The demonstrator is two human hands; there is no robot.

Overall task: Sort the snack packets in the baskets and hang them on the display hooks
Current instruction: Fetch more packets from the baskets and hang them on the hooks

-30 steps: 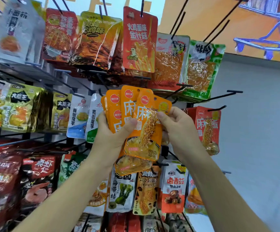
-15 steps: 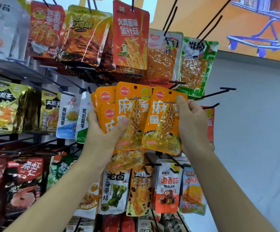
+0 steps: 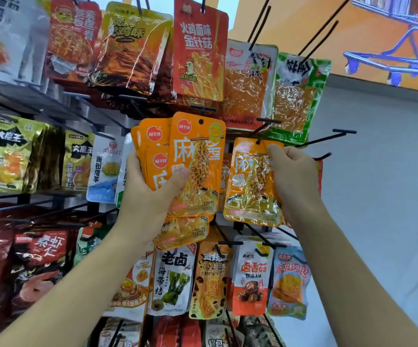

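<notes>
My left hand [image 3: 148,194] grips a fanned stack of orange noodle-snack packets [image 3: 193,161] in front of the middle of the display rack, thumb pressed on the front packet. My right hand [image 3: 293,176] pinches the top right corner of a single orange packet [image 3: 250,186] of the same kind. Its hang hole sits at the tip of a black display hook [image 3: 260,140]. More of these orange and red packets hang behind it, mostly hidden by my right hand.
Snack packets crowd the rack [image 3: 200,51] above, below [image 3: 250,276] and to the left [image 3: 10,154]. Bare black hooks [image 3: 328,137] stick out at the right. Grey floor lies to the right, with an orange wall behind.
My right hand pulled one orange packet off the stack and carried it right and down to a hook tip. The left hand kept the rest of the stack.
</notes>
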